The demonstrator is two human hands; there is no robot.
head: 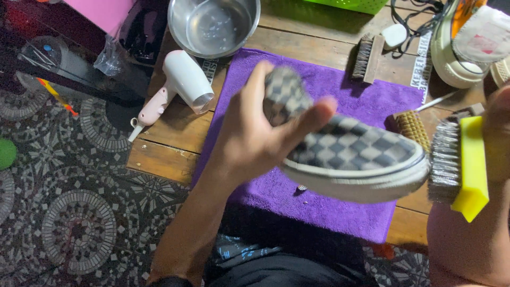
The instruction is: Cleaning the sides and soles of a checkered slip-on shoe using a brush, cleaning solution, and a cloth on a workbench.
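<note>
The left hand [255,138] is gripping a grey checkered slip-on shoe [350,159] over a purple towel [340,85], while the right hand [496,127] is clasping a yellow-backed bristle brush [459,162] at its toe, scrubbing seemingly underway.

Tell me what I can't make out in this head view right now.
- Right hand: mostly cut off by the right edge; its grip on the yellow brush is unclear.
- Checkered shoe: heel end blurred, partly covered by the left hand.
- Steel bowl: cut by the top edge.
- White shoe: cropped at the top right corner.
</note>
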